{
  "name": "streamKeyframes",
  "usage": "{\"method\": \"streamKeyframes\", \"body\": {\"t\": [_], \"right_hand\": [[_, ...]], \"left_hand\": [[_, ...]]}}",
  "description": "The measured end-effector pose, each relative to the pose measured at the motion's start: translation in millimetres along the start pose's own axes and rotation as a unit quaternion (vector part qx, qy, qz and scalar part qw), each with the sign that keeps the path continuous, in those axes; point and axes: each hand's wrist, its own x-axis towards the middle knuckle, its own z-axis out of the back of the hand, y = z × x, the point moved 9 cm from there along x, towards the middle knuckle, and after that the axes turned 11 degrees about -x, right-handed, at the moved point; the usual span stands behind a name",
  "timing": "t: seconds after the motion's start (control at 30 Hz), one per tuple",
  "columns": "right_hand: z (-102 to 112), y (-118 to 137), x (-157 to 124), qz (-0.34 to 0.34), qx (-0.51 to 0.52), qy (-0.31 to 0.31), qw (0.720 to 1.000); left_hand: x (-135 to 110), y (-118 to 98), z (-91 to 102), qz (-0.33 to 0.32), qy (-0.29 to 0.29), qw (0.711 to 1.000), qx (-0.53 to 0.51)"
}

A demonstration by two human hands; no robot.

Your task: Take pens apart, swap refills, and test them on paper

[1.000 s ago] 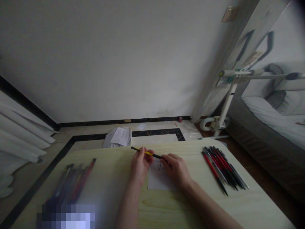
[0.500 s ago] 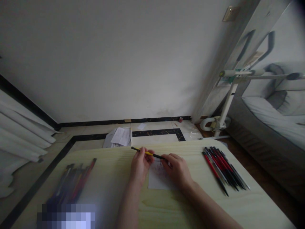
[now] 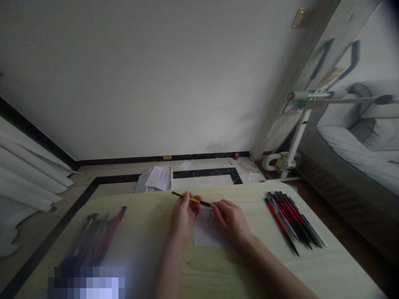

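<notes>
A slim yellow and black pen [image 3: 205,204] is held level between my two hands, above the table's far half. My left hand [image 3: 183,216] pinches its yellow middle, and the black left end sticks out past the fingers. The fingertips of my right hand [image 3: 233,218] close on the pen's right end and cover it. Under the hands lies a small white sheet of paper [image 3: 207,236] with faint dark marks, partly hidden by my right hand.
Several red, black and grey pens [image 3: 291,222] lie side by side on the table [image 3: 199,274] at right. Another bunch of pens [image 3: 99,236] at left is hazy. Papers in a box [image 3: 158,177] stand beyond the table's far edge, before the wall.
My right hand's fingers have shifted slightly around the pen's right end. My left hand and the pen stay in nearly the same place.
</notes>
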Motion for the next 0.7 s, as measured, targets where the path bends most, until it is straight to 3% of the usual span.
{"method": "streamKeyframes", "body": {"t": [0.7], "right_hand": [[-4.3,-2.1,-0.6,0.013,0.014,-0.002,1.000]], "left_hand": [[-0.4,-1.0,1.5,-0.004,-0.006,1.000,0.007]]}}
